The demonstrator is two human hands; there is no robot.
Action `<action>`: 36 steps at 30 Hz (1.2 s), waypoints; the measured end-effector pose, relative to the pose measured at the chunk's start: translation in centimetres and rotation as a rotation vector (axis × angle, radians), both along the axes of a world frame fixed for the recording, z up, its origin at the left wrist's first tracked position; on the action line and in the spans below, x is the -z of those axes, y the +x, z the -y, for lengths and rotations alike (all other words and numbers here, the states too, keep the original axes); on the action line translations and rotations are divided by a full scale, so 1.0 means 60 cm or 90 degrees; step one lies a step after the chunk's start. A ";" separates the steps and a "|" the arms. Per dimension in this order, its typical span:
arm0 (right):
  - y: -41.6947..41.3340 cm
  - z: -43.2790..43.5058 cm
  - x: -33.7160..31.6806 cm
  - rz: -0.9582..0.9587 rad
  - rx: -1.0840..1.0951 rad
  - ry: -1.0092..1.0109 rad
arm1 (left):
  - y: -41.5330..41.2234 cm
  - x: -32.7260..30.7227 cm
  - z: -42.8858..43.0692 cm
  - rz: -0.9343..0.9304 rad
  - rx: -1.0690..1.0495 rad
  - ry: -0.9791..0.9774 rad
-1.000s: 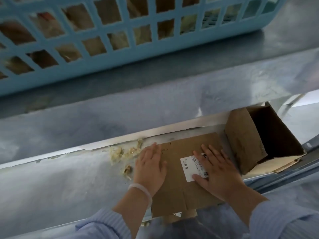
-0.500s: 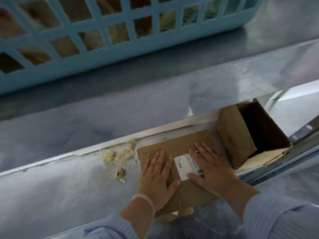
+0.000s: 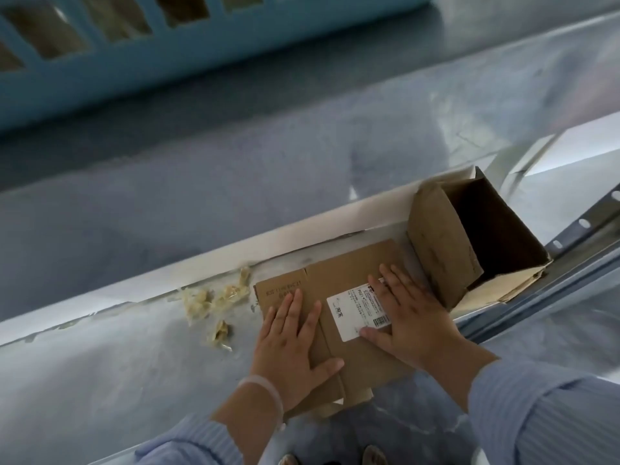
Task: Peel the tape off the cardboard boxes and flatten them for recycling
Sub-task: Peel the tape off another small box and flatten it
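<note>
A flattened brown cardboard box (image 3: 342, 276) lies on the grey metal surface (image 3: 117, 380), with a white shipping label (image 3: 355, 310) on top. My left hand (image 3: 288, 350) presses flat on its left part, fingers straight and spread. My right hand (image 3: 409, 317) presses flat on its right part, thumb on the label's lower edge. Just to the right, a second cardboard box (image 3: 469, 243) stands unflattened and open, its dark inside showing. Crumpled bits of peeled tape (image 3: 211, 300) lie left of the flat box.
A light blue plastic basket (image 3: 134, 55) with a grid wall stands on the raised ledge at the back. A slotted metal rail (image 3: 583, 226) runs along the right side. Shoe tips (image 3: 372, 456) show below the near edge.
My left hand slid right from the box's left edge onto the cardboard. The box's left flap now lies flat and uncovered. My right hand has stayed on the label.
</note>
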State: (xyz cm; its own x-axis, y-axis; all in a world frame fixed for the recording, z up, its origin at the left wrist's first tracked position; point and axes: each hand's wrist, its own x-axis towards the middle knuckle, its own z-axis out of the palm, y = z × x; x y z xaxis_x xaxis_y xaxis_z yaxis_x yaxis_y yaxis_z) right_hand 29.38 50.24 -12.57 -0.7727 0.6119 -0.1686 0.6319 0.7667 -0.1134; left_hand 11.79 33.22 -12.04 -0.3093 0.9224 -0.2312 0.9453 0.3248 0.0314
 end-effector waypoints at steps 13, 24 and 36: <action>0.031 0.031 0.005 0.015 -0.070 0.022 | 0.025 0.000 0.045 0.007 0.050 0.037; 0.042 0.045 -0.016 -0.033 0.011 -0.063 | 0.024 -0.010 0.062 0.078 -0.024 0.061; 0.084 0.080 -0.028 -0.298 0.383 -0.306 | 0.058 -0.046 0.084 0.371 -0.431 0.168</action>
State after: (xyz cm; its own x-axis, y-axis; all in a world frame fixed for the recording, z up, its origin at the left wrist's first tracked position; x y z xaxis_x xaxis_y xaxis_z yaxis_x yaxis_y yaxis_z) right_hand 34.41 45.45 -10.91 -0.3989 0.8797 -0.2588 0.7200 0.1257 -0.6825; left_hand 15.28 28.20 -9.29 -0.7011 0.6330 -0.3284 0.3687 0.7159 0.5929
